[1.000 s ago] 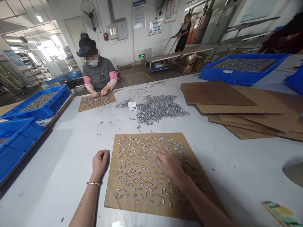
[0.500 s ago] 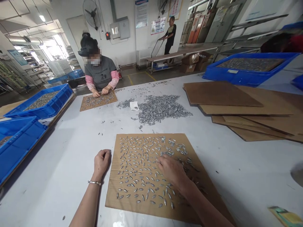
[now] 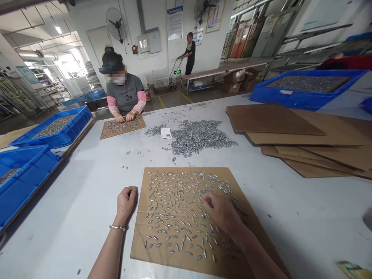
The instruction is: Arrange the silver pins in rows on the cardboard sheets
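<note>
Small silvery spindle-shaped metal pieces (image 3: 167,208) lie spread in loose rows over a brown cardboard sheet (image 3: 139,242) in front of me. My right hand (image 3: 217,209) is over the right part of the sheet, fingers curled and closed among the pieces; what they hold, if anything, is hidden. On the white table just left of the sheet rests my left hand (image 3: 127,200), closed in a loose fist, with a bracelet at the wrist. Nothing shows in that fist. The pieces lie closer together near the sheet's upper right.
A large heap of the same pieces (image 3: 200,137) lies beyond the sheet, beside a white paper scrap (image 3: 166,133). Cardboard sheets (image 3: 290,128) are stacked at right. Blue bins (image 3: 308,91) stand at the back right and along the left. Across the table a co-worker (image 3: 126,93) handles pieces on another cardboard.
My right hand has shifted a little to the right over the sheet, fingers still curled. My left hand stays beside the sheet. In the background, a person with a trolley has moved left.
</note>
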The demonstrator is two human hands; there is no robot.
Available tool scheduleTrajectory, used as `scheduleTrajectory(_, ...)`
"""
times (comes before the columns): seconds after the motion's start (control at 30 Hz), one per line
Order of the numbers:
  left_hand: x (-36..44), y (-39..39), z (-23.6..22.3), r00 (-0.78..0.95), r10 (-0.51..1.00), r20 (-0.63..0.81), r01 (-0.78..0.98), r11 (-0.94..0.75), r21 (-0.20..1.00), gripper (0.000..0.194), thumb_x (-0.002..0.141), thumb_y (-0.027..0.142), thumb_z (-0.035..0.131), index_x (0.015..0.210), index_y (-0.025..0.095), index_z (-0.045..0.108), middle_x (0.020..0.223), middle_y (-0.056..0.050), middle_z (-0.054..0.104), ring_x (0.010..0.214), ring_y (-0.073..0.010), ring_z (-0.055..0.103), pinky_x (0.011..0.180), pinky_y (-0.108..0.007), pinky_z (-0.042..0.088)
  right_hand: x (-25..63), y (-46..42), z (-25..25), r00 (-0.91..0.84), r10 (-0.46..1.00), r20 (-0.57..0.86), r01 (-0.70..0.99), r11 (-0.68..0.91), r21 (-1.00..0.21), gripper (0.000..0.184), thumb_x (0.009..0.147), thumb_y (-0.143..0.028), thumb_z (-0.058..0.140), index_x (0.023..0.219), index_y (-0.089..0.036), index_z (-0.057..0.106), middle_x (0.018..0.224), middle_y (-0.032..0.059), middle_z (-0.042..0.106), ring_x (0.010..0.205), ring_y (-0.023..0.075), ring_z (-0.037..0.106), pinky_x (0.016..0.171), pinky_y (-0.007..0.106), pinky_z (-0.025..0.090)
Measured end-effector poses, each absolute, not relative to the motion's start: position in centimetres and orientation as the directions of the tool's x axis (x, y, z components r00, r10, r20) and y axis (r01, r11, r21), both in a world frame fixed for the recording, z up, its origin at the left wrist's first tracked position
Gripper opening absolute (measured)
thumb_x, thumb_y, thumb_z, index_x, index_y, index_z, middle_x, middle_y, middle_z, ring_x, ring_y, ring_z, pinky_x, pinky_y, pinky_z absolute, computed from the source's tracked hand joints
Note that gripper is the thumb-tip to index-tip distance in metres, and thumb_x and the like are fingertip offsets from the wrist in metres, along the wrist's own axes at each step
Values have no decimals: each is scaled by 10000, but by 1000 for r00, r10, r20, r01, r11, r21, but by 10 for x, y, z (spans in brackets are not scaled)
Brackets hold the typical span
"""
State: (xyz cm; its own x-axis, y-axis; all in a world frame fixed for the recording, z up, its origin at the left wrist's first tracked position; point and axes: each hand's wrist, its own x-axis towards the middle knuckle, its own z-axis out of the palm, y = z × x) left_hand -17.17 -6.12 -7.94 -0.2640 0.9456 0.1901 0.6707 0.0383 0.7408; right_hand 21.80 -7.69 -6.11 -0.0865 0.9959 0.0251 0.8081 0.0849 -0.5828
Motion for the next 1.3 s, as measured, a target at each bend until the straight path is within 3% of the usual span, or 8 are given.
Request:
scheduleTrajectory(0.13, -172, -61, -77, -264, 945, 194, 677, 39, 735, 418, 882, 553, 539, 909, 212, 779, 974, -105, 793, 915, -284, 718, 876, -398, 543, 247, -74, -53, -5, 1000, 11, 682, 12, -731, 278, 879, -438, 434, 809, -252, 629, 722, 15, 717, 707, 218, 677, 689, 310, 484)
scheduleTrajectory(0.3, -175, -60, -77, -272, 946, 177, 684, 61, 727, 453, 869, 592, 532, 934, 216, 776, 1000, -112, 795, 929, -299, 716, 913, -414, 540, 282, -70, -50, 85, 995, 53, 661, -17, -750, 261, 831, -461, 455, 826, -257, 617, 702, 14, 713, 669, 215, 667, 666, 311, 498)
scheduleTrajectory(0.4, -177, -58, -77, -275, 945, 176, 692, 67, 719, 468, 847, 616, 535, 934, 224, 775, 1004, -112, 798, 929, -306, 718, 910, -415, 546, 298, -67, -52, 66, 994, 89, 715, 15, -699, 290, 866, -459, 415, 862, -249, 616, 706, 23, 696, 657, 215, 641, 673, 321, 493)
scheduleTrajectory(0.53, -179, -55, -75, -289, 942, 168, 709, 93, 699, 473, 818, 632, 537, 922, 239, 778, 1022, -105, 801, 947, -318, 721, 921, -422, 549, 310, -63, -57, -55, 994, 97, 788, 103, -607, 308, 933, -378, 350, 868, -241, 617, 869, 65, 736, 838, 230, 680, 787, 333, 486)
scheduleTrajectory(0.63, -178, -54, -72, -297, 941, 162, 726, 113, 678, 488, 807, 639, 525, 922, 238, 779, 1040, -104, 802, 966, -324, 720, 931, -423, 550, 312, -61, -58, -131, 991, 39, 838, 132, -529, 300, 968, -295, 345, 899, -231, 630, 932, 67, 730, 886, 216, 667, 806, 314, 465)
scheduleTrajectory(0.9, -175, -50, -48, -288, 957, 34, 717, 192, 670, 525, 798, 651, 522, 926, 205, 769, 1015, -101, 809, 949, -327, 731, 852, -411, 568, 308, -43, -41, -73, 984, -162, 961, 26, -274, 288, 999, -165, 415, 956, -194, 699, 1013, 106, 748, 955, 221, 677, 771, 283, 401)
scheduleTrajectory(1.13, -123, -34, -6, 38, 977, 212, 759, -166, 630, 402, 907, 531, 509, 939, 216, 758, 993, -99, 777, 903, -269, 722, 835, -381, 568, 307, -24, -43, -110, 989, -98, 956, 78, -283, 257, 1003, -193, 462, 1031, -194, 717, 1092, 118, 720, 1011, 234, 661, 795, 283, 406)
scheduleTrajectory(1.3, -68, -22, 7, 305, 934, 187, 733, -355, 579, 343, 979, 431, 482, 969, 211, 745, 945, -82, 742, 867, -232, 698, 815, -350, 545, 311, 15, -45, -182, 979, -92, 935, 143, -326, 276, 986, -166, 488, 1072, -219, 744, 1059, 72, 698, 910, 173, 642, 758, 250, 397)
